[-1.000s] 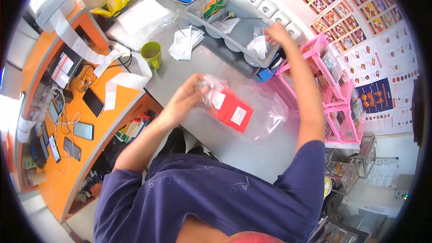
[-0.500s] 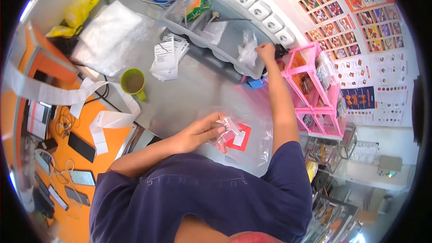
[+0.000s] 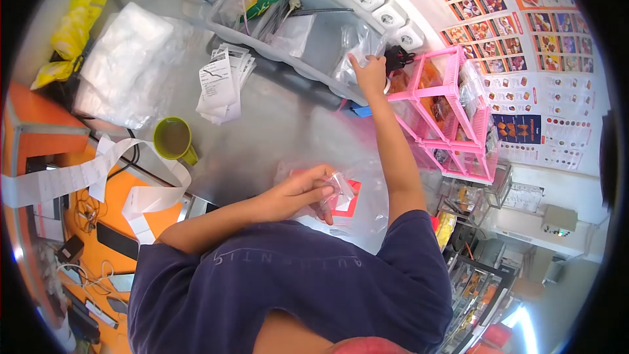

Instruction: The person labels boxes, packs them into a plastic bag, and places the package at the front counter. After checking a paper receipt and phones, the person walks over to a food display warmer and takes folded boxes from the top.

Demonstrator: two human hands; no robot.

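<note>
My left hand [image 3: 303, 193] is closed on a small clear plastic packet [image 3: 341, 186], pinched between thumb and fingers. Just below it, a red card with a white label [image 3: 350, 204] lies on or in a large clear plastic bag [image 3: 375, 200]; I cannot tell which. My right hand [image 3: 371, 77] reaches over the near right end of the grey bin [image 3: 282, 56], its thumb and fingers apart. Crumpled clear plastic bags [image 3: 360, 40] lie in the bin right at its fingertips.
Pink stacked baskets [image 3: 452, 132] stand right of my right arm. Left of the bin are paper receipts [image 3: 219, 88], a green mug [image 3: 173, 139] with a drink and a pile of white plastic bags [image 3: 131, 62]. Phones and cables cover an orange desk [image 3: 121, 206].
The view has shifted somewhat. My right hand has moved slightly at the bin's end, and its thumb and fingers now show spread. My left hand keeps the packet in about the same place.
</note>
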